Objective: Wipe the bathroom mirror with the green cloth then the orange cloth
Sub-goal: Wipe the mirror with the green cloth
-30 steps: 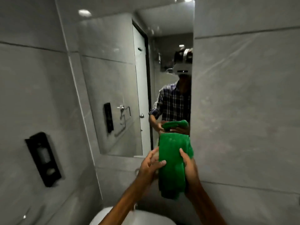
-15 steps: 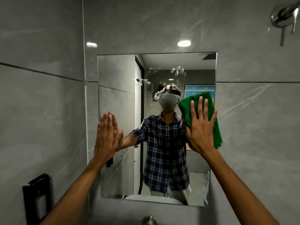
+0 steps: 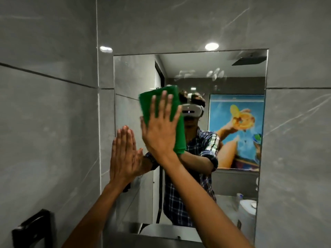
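A rectangular mirror hangs on the grey tiled wall ahead. My right hand lies flat with fingers spread, pressing the folded green cloth against the glass in the mirror's upper left part. My left hand rests flat with fingers together on the mirror's left edge and holds nothing. Smudges show on the glass near the top. The orange cloth is not in view.
A black wall-mounted fixture sits low on the left wall. The top of a white basin shows below the mirror. The mirror reflects a person in a checked shirt, a colourful poster and a shower head.
My right hand has slid the green cloth leftward across the mirror, from its right side to the upper left. My left hand stays on the left edge.
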A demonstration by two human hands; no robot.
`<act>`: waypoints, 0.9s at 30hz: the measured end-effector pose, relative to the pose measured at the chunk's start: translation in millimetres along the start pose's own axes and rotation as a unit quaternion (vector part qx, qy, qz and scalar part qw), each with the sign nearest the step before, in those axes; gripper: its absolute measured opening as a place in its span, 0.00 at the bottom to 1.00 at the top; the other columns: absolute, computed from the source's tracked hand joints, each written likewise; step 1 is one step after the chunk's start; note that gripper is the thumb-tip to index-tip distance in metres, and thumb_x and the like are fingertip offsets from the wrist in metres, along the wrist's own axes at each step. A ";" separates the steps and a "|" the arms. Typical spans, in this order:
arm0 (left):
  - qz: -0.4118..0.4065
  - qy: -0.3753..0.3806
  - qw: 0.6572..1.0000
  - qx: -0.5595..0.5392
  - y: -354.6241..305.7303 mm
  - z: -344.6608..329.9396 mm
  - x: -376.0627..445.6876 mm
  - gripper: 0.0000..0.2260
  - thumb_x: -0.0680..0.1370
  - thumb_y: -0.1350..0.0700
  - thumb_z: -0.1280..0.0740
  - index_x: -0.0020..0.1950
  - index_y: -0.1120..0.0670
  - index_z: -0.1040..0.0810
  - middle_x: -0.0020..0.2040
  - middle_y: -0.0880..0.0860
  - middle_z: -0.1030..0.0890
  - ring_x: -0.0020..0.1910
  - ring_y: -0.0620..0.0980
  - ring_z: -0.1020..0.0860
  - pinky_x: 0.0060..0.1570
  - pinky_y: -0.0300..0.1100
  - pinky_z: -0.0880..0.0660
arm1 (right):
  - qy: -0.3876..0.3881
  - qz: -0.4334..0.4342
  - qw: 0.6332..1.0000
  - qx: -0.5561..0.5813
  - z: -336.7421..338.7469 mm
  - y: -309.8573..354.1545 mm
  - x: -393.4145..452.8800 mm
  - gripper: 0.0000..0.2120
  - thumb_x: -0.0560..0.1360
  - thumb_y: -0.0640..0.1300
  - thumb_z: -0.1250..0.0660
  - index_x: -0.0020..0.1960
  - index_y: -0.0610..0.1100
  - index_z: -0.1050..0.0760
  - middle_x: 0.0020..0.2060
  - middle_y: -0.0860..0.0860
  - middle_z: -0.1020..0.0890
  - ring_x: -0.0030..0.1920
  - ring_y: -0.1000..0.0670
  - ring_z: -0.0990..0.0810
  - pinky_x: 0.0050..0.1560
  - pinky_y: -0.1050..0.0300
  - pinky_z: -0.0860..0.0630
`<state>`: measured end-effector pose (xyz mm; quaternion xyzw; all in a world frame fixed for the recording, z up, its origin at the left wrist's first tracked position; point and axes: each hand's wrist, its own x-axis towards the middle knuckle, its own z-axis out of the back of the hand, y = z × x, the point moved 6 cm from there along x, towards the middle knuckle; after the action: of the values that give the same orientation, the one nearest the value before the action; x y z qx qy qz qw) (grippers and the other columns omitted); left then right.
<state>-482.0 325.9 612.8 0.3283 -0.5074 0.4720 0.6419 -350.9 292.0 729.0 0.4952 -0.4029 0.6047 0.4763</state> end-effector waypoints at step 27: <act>0.008 0.003 1.000 0.004 -9.3 12.4 2.1 0.32 0.85 0.44 0.55 0.84 0.61 0.50 0.86 0.60 0.49 0.85 0.58 0.50 0.83 0.57 0.48 | 0.066 0.214 0.970 -0.095 36.6 -112.4 -17.9 0.42 0.78 0.59 0.40 0.85 0.47 0.52 0.85 0.43 0.53 0.84 0.43 0.55 0.82 0.34 0.54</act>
<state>-477.4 312.1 618.7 0.3251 -0.5061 0.4806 0.6382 -232.5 278.7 720.0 0.3091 -0.5229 0.6829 0.4059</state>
